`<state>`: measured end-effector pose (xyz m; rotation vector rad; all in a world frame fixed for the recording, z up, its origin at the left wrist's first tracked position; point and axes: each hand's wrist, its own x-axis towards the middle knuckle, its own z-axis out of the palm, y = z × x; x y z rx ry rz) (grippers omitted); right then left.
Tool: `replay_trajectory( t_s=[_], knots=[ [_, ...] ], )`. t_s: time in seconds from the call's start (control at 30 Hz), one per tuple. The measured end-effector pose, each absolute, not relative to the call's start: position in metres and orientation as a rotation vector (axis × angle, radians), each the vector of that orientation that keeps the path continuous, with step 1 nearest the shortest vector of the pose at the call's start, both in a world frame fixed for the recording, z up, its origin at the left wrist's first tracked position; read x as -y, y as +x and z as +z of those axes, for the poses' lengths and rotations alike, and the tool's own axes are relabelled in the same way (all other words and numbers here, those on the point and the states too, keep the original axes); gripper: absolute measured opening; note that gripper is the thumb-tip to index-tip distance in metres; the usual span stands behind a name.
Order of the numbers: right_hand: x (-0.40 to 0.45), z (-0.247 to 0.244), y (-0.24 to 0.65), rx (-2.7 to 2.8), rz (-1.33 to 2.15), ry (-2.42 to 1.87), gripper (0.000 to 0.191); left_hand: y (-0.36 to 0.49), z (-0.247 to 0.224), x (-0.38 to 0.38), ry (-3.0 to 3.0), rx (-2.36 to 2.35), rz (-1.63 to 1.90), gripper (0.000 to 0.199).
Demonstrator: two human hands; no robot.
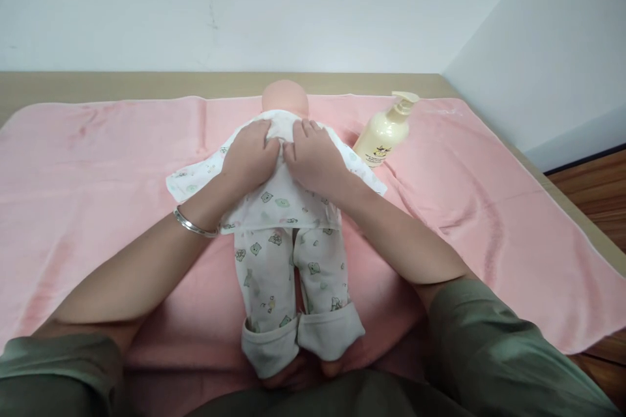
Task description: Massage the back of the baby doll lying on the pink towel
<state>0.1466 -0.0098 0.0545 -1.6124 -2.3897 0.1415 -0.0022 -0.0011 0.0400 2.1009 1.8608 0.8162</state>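
Note:
A baby doll (285, 96) lies lengthwise in front of me, its smooth head at the far end and its feet near my lap; no face shows. It wears a white printed top (286, 203) and matching pants (268, 280) with turned-up cuffs. My left hand (250, 155) rests on the doll's upper body, left of the middle, with a silver bangle (194, 225) on that wrist. On the other side, my right hand (313, 153) lies flat on the same top. Both thumbs point inward and nearly meet. The hands' fingers rest on the cloth, holding nothing.
A pink blanket (98, 208) with some wrinkles covers most of the wooden table (376, 83). A cream pump bottle (384, 137) leans at a tilt near the doll's right-hand sleeve. White walls (313, 13) stand behind and at the right.

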Motion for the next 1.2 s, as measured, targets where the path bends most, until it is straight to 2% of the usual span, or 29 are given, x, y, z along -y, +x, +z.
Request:
replay_trajectory(
  t_s=[0.07,0.13,0.37,0.5,0.7,0.9,1.0,1.2],
  knots=[
    [0.024,0.055,0.141,2.444,0.097,-1.559,0.065,-0.006,0.043,-0.006,2.008,-1.879,0.815,0.022],
    [0.026,0.056,0.14,2.476,0.09,-1.511,0.064,-0.006,0.042,-0.007,2.0,-1.895,0.803,0.022],
    [-0.02,0.056,0.158,2.345,0.282,-1.551,0.047,0.007,0.035,0.015,2.294,-1.816,0.887,0.047],
    [-0.008,0.054,0.154,2.342,0.221,-1.579,0.055,0.001,0.037,0.006,2.153,-1.834,0.849,0.037],
    [0.026,0.05,0.139,2.392,0.119,-1.52,0.06,-0.002,0.026,-0.006,1.906,-1.865,1.113,0.035],
    [-0.007,0.051,0.147,2.33,0.289,-1.588,0.062,0.001,0.021,-0.001,1.931,-1.841,1.118,0.044],
    [-0.016,0.046,0.15,2.272,0.267,-1.618,0.065,0.0,0.02,-0.002,1.924,-1.858,1.116,0.047],
    [-0.011,0.043,0.149,2.267,0.231,-1.587,0.058,0.003,0.023,0.002,1.945,-1.876,1.087,0.049]
  ],
)
